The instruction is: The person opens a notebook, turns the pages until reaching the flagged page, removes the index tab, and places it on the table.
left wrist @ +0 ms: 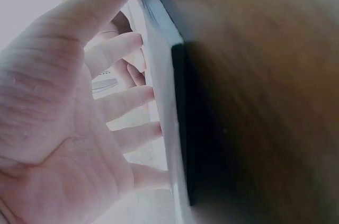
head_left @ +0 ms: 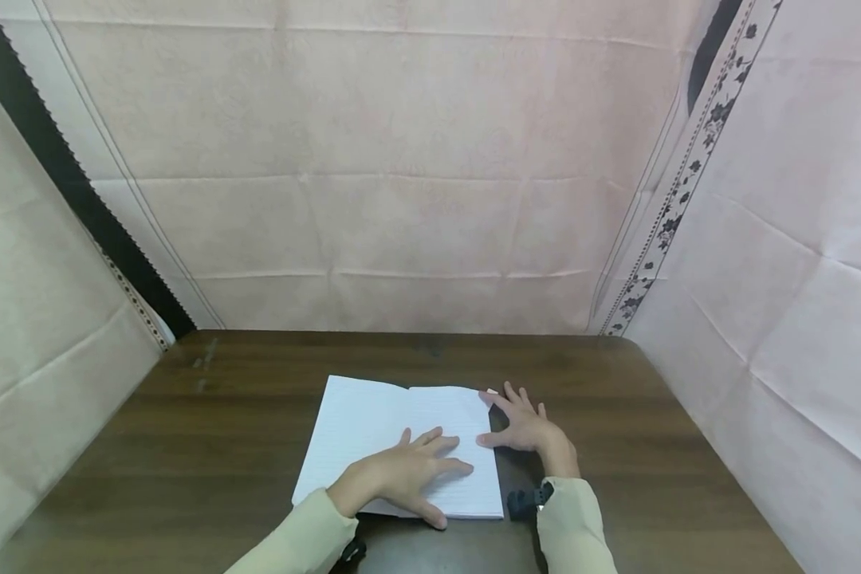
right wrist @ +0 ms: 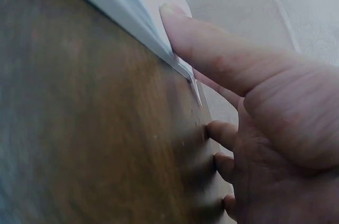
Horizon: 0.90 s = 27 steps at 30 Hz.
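An open notebook (head_left: 366, 426) with white lined pages lies on the brown wooden table. My left hand (head_left: 409, 470) rests spread on its right page, fingers apart, the thumb by the bottom edge. Seen in the left wrist view, the fingertips of the left hand (left wrist: 79, 113) touch the paper beside the notebook's edge (left wrist: 177, 75). At the right edge of the page, my right hand (head_left: 527, 426) lays its thumb and forefinger on the paper, apart from each other. Its other fingers (right wrist: 222, 134) touch the table, and a page corner (right wrist: 195, 89) sticks out near the thumb.
The wooden table (head_left: 208, 446) stretches to both sides of the notebook. Pale cloth curtains (head_left: 402, 199) hang behind it and at both sides. Dark wrist devices (head_left: 527, 502) sit at the cuffs of the light sleeves.
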Available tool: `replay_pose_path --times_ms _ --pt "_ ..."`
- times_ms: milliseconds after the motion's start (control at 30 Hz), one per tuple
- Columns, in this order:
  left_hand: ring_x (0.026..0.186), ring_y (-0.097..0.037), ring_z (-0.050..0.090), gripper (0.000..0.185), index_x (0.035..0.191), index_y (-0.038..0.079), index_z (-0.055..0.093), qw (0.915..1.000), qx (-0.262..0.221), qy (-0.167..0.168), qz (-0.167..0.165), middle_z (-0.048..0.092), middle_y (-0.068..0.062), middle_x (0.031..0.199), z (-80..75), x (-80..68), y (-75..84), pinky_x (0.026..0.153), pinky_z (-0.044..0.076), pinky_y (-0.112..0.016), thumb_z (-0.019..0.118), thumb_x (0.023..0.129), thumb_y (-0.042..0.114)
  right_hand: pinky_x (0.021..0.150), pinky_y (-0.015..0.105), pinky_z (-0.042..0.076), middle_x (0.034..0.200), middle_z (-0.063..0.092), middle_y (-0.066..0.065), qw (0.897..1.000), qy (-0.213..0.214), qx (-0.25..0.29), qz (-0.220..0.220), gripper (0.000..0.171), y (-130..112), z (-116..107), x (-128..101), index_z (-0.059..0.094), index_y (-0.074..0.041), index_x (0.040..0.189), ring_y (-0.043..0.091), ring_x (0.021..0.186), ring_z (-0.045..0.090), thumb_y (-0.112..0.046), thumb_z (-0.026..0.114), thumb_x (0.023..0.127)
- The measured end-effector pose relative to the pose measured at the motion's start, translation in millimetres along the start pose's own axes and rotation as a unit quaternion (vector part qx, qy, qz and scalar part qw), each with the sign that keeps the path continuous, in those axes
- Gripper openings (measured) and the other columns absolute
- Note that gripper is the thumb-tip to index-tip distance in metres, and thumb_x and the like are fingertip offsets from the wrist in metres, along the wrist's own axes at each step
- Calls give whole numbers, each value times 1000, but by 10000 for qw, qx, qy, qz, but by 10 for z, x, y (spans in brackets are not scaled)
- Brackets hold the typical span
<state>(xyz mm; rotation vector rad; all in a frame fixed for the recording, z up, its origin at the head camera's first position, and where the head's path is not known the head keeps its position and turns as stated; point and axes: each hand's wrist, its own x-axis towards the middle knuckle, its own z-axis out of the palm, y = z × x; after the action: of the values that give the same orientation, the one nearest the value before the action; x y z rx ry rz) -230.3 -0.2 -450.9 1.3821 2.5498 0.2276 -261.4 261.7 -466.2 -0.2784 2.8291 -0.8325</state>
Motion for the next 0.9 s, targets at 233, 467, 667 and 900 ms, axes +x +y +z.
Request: replay_pose_path --times_ms 233,467,667,900 --pt "147 -35 27 66 142 31 58 9998 -166 77 26 39 -4 157 -50 -27 3 105 29 -70 77 83 53 111 70 -2 165 8 22 10000 -35 -50 30 91 -18 -25 26 36 -22 156 47 149 -2 -52 77 81" --pt "142 -32 38 40 125 28 70 9989 -290 187 304 52 2 147 -94 -22 -30 104 35 -65 73 89 47 111 71 1 164 9 23 9999 -86 -121 -65 89 26 -65 15 34 -21 157 48 149 0 -50 76 83" --pt "72 -4 62 11 95 15 71 9944 -486 640 690 67 7 85 -98 34 -45 69 51 -24 63 97 22 111 71 1 164 10 24 9999 -131 -37 -55 90 35 -77 -9 33 -19 157 48 149 0 -49 76 84" --pt "50 1 37 18 82 13 64 9947 -395 790 534 43 12 60 -106 44 -44 49 31 -14 64 99 20 111 71 2 163 11 26 9996 -249 -71 -100 82 81 -84 9 33 -17 157 48 149 2 -47 70 90"
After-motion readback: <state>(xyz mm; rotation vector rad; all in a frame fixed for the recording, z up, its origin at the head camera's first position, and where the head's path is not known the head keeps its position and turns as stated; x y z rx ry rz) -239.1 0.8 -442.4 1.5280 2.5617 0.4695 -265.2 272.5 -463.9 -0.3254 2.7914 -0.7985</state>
